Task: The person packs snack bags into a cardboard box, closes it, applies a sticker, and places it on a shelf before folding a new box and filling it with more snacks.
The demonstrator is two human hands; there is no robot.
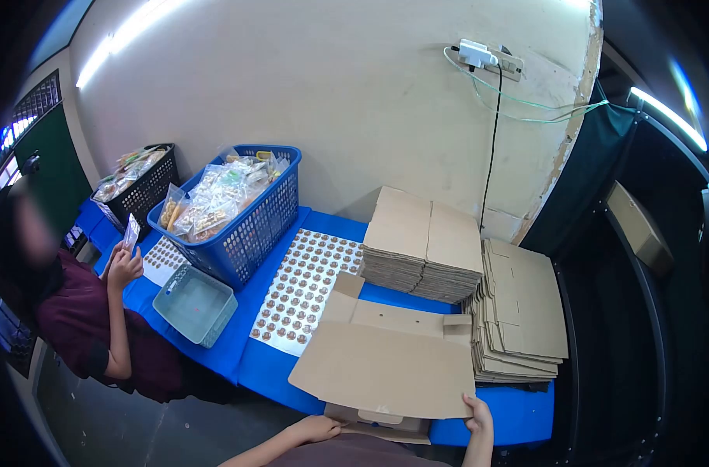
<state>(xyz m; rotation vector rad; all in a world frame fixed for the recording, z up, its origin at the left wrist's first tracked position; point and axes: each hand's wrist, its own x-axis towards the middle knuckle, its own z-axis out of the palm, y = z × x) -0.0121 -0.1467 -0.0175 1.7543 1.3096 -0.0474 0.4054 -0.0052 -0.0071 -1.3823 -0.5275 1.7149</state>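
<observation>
A partly folded cardboard box lies in front of me at the table's near edge, its large lid panel tilted up and side flaps standing. My right hand pinches the right near corner of that panel. Low on the left, my left hand is closed at the box's near edge, where the fingertips are partly hidden behind the cardboard. Just beyond the box, a sheet of round brown stickers lies flat on the blue table cover.
Flattened cardboard boxes are stacked at the back, with another stack on the right. A blue basket and a black basket hold packaged snacks. A grey-green tray stands near a person holding a small packet.
</observation>
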